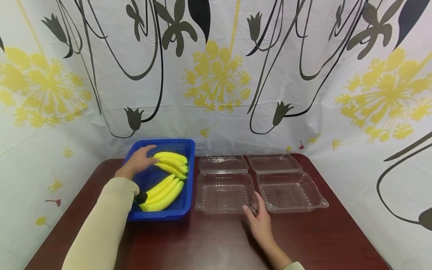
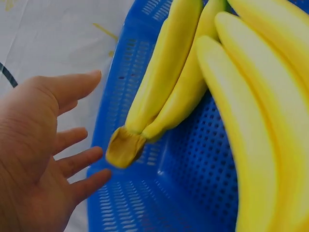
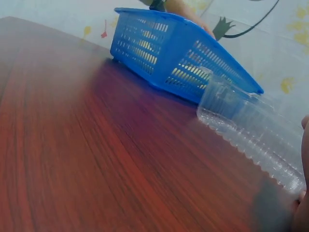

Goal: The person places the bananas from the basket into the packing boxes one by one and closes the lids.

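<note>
A blue plastic basket (image 1: 191, 176) holds two bunches of yellow bananas. My left hand (image 1: 139, 162) reaches over its left side, fingers spread and nothing in them. It is beside the tips of the farther banana bunch (image 1: 173, 163); the nearer banana bunch (image 1: 165, 195) lies below my forearm. The left wrist view shows the open hand (image 2: 53, 140) left of a brown banana stem (image 2: 124, 147). My right hand (image 1: 260, 222) is at the front right corner of the left clear plastic clamshell container (image 1: 224, 191), thumb and index finger apart around that corner.
A second clear clamshell container (image 1: 287, 191) stands right beside the first, both with lids folded back toward the wall. All rest on a dark red-brown wooden table (image 1: 209, 240). Behind is a white patterned cloth (image 1: 222, 127) hanging at the table's back edge.
</note>
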